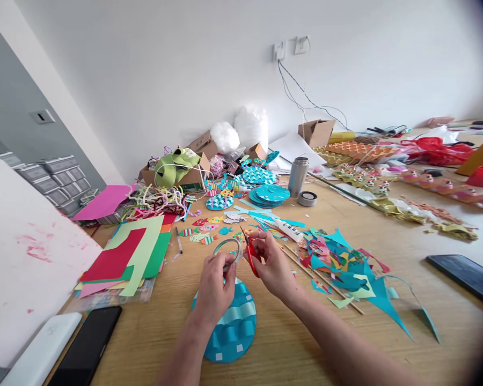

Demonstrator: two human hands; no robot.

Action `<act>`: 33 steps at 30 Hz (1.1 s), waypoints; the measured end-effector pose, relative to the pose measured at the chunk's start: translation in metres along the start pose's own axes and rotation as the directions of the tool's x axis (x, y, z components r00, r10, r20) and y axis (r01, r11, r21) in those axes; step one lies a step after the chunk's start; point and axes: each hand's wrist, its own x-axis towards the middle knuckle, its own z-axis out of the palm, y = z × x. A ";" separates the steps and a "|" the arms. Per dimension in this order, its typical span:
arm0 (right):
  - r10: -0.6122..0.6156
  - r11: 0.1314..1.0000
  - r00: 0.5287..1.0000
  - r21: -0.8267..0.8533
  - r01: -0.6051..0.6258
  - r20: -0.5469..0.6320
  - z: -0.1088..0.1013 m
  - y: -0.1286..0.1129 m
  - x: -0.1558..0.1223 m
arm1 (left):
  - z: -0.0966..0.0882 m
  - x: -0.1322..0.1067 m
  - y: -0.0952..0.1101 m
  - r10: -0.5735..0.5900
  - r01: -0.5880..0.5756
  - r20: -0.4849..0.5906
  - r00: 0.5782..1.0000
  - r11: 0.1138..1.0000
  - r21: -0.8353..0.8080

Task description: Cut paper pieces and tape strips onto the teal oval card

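My left hand (216, 284) is closed on a roll of tape (238, 251), holding its ring upright. Red-handled scissors (251, 257) are gripped in my right hand (271, 262), their blades pointing up and left beside the tape. Beneath both hands lies a round blue paper disc (230, 332) with wavy strips across it and small white squares near its edge. Part of the disc is hidden by my left hand and forearm. Several paper fish (207, 228) rest on the table just beyond the tape.
Coloured paper sheets (145, 257) are stacked at the left. Blue paper scraps (350, 268) and thin wooden sticks (322, 279) lie at the right. A glue tube (288, 229), blue discs (269, 196) and a metal flask (298, 177) stand farther back. Phones (86, 346) lie on both sides.
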 end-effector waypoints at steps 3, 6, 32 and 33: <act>-0.051 0.996 0.998 -0.075 0.053 0.022 0.001 0.001 -0.003 | 0.001 0.001 -0.001 -0.030 0.029 -0.021 0.999 0.999 -0.020; -0.088 0.987 0.996 -0.135 0.091 0.029 0.001 0.002 -0.006 | 0.003 0.002 -0.003 -0.062 0.059 -0.042 0.997 0.996 -0.068; 0.205 0.947 0.971 -0.274 -0.166 0.122 -0.004 0.004 0.001 | -0.010 0.010 0.000 -0.203 0.178 -0.088 0.975 0.956 -0.232; 0.227 0.934 0.963 -0.313 -0.173 0.144 -0.004 0.003 0.000 | -0.010 0.010 -0.001 -0.203 0.178 -0.088 0.975 0.955 -0.236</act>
